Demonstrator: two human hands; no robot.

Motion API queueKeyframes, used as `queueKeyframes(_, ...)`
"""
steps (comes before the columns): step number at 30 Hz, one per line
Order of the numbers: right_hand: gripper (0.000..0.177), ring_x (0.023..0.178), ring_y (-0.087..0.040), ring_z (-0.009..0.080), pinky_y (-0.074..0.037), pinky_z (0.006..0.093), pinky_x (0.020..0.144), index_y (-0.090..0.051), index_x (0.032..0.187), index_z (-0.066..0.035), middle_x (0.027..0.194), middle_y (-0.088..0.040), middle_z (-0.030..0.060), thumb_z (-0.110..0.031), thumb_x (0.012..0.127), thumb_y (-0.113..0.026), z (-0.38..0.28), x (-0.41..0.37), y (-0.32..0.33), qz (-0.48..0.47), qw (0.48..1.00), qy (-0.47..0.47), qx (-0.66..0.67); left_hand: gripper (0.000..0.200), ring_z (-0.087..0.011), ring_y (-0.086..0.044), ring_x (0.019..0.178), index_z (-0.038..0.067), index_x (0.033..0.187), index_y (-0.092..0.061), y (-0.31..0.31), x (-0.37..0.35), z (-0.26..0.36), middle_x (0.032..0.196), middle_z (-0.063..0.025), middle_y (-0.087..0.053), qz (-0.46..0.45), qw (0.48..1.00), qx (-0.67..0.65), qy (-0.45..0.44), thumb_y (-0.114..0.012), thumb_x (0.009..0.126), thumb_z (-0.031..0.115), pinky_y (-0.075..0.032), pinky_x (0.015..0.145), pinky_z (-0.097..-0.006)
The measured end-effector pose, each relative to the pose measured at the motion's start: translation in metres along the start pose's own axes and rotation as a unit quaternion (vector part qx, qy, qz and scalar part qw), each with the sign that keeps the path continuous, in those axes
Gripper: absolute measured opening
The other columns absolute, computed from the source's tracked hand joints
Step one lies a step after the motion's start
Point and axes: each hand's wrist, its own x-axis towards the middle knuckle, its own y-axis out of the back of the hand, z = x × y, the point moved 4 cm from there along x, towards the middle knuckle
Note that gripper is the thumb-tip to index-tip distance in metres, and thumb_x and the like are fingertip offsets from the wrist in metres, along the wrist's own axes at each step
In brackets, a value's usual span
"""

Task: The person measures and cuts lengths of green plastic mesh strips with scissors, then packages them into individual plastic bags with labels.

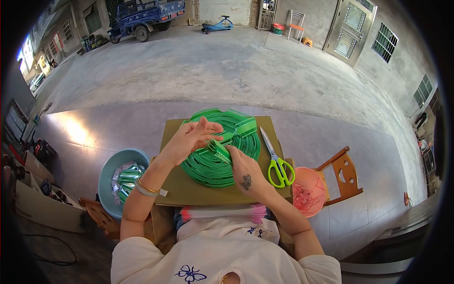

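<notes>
A big coil of flat green ribbon (208, 170) lies on an olive-brown tabletop (175, 189). My right hand (247, 173) is closed at the coil's middle, thumb pressed on a folded green ribbon piece (219, 151). Just left of it, my left hand (187, 141) is raised over the coil with its fingers stretched out and the palm partly showing. Whether those fingers touch the ribbon is hard to tell. To the right of the coil lie scissors (280, 171) with lime-green handles, their blades pointing away from me. A bundle of pink and clear strips (224, 211) rests across my lap.
At the left stands a blue basin (105, 177) with shiny green and silver pieces inside. On the right, a pink basin (309, 175) holding red strips sits by a small wooden chair (347, 177). Farther off are a blue three-wheeled truck (146, 16) and a ride-on toy (217, 25).
</notes>
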Motion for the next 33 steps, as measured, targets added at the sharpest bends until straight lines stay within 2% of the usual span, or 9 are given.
queueKeyframes(2, 0.038, 0.075, -0.058, 0.0199, -0.047, 0.0305, 0.059, -0.048, 0.113, 0.002, 0.087, -0.055, 0.01, -0.005, 0.076, -0.05, 0.001, 0.002, 0.0, 0.006, 0.993, 0.009, -0.118, 0.061, -0.0137, -0.059, 0.071, -0.004, 0.11, -0.055, 0.014, 0.008, -0.014, 0.11, -0.0122, -0.056, 0.001, 0.996, -0.007, 0.088, -0.042, 0.09, 0.052, -0.051, 0.068, -0.0234)
queueKeyframes(5, 0.043, 0.075, -0.057, 0.0202, -0.047, 0.0313, 0.06, -0.048, 0.114, 0.002, 0.081, -0.052, 0.0091, -0.006, 0.073, -0.053, -0.002, 0.008, 0.002, 0.014, 0.978, 0.012, -0.207, 0.049, -0.0097, -0.056, 0.067, -0.003, 0.11, -0.057, 0.006, 0.01, -0.017, 0.096, -0.0091, -0.06, -0.026, 0.981, 0.058, 0.181, -0.054, 0.088, 0.041, -0.049, 0.061, -0.0216)
queueKeyframes(9, 0.047, 0.077, -0.057, 0.0228, -0.047, 0.0302, 0.066, -0.044, 0.12, 0.004, 0.086, -0.054, 0.0116, -0.014, 0.078, -0.055, -0.004, 0.007, -0.004, -0.008, 0.976, 0.006, -0.219, 0.037, -0.0051, -0.053, 0.065, -0.004, 0.112, -0.058, -0.001, 0.015, 0.0, 0.077, -0.0049, -0.061, -0.047, 0.952, 0.294, 0.064, -0.063, 0.083, 0.018, -0.045, 0.055, -0.0218)
queueKeyframes(12, 0.051, 0.082, -0.058, 0.0186, -0.045, 0.0259, 0.07, -0.038, 0.124, 0.005, 0.092, -0.058, 0.0111, -0.027, 0.087, -0.055, 0.002, 0.004, 0.01, -0.06, 0.99, -0.056, 0.117, 0.039, -0.0058, -0.052, 0.061, -0.003, 0.115, -0.056, -0.004, 0.019, 0.01, 0.071, -0.0061, -0.063, -0.067, 0.913, 0.402, -0.026, -0.065, 0.077, 0.007, -0.044, 0.055, -0.0235)
queueKeyframes(16, 0.054, 0.089, -0.053, 0.0087, -0.044, 0.0248, 0.077, -0.033, 0.127, 0.004, 0.098, -0.06, 0.0073, -0.032, 0.091, -0.052, 0.027, 0.013, 0.014, -0.095, 0.812, -0.214, 0.535, 0.044, -0.0195, -0.056, 0.06, -0.004, 0.116, -0.053, -0.033, 0.001, 0.048, 0.075, -0.0158, -0.063, -0.143, 0.858, 0.486, -0.089, -0.064, 0.075, 0.005, -0.044, 0.058, -0.0293)
queueKeyframes(25, 0.022, 0.084, -0.064, 0.0144, -0.049, 0.0257, 0.077, -0.062, 0.096, 0.005, 0.09, -0.067, 0.0116, -0.013, 0.09, -0.051, 0.005, 0.007, 0.002, -0.291, 0.739, -0.229, 0.563, 0.043, -0.0313, -0.06, 0.067, -0.006, 0.117, -0.051, -0.043, 0.002, 0.044, 0.081, -0.022, -0.062, -0.158, 0.827, 0.523, -0.132, -0.062, 0.075, 0.001, -0.045, 0.061, -0.0356)
queueKeyframes(28, 0.023, 0.087, -0.064, 0.0163, -0.05, 0.0283, 0.078, -0.058, 0.103, 0.005, 0.093, -0.066, 0.0121, -0.012, 0.091, -0.049, 0.013, 0.007, -0.002, -0.262, 0.749, -0.249, 0.556, 0.046, -0.0257, -0.064, 0.069, -0.001, 0.12, -0.05, -0.036, 0.002, 0.042, 0.08, -0.0173, -0.065, -0.08, 0.828, 0.51, -0.22, -0.061, 0.076, -0.001, -0.049, 0.064, -0.0322)
queueKeyframes(32, 0.031, 0.091, -0.063, 0.0212, -0.053, 0.0352, 0.08, -0.049, 0.114, 0.005, 0.102, -0.063, 0.0141, -0.017, 0.093, -0.047, 0.034, 0.009, -0.003, -0.08, 0.617, -0.301, 0.723, 0.042, -0.0187, -0.065, 0.071, 0.003, 0.117, -0.056, -0.014, -0.007, 0.035, 0.08, -0.0123, -0.067, 0.083, 0.85, 0.424, -0.3, -0.059, 0.076, -0.006, -0.052, 0.065, -0.0271)
queueKeyframes(33, 0.031, 0.092, -0.063, 0.0216, -0.053, 0.0352, 0.08, -0.049, 0.114, 0.005, 0.103, -0.062, 0.0141, -0.018, 0.093, -0.046, 0.039, 0.01, -0.002, -0.063, 0.583, -0.304, 0.751, 0.04, -0.0176, -0.065, 0.071, 0.003, 0.114, -0.058, -0.014, -0.01, 0.03, 0.081, -0.0115, -0.067, 0.044, 0.89, 0.374, -0.257, -0.059, 0.076, -0.008, -0.052, 0.065, -0.026)
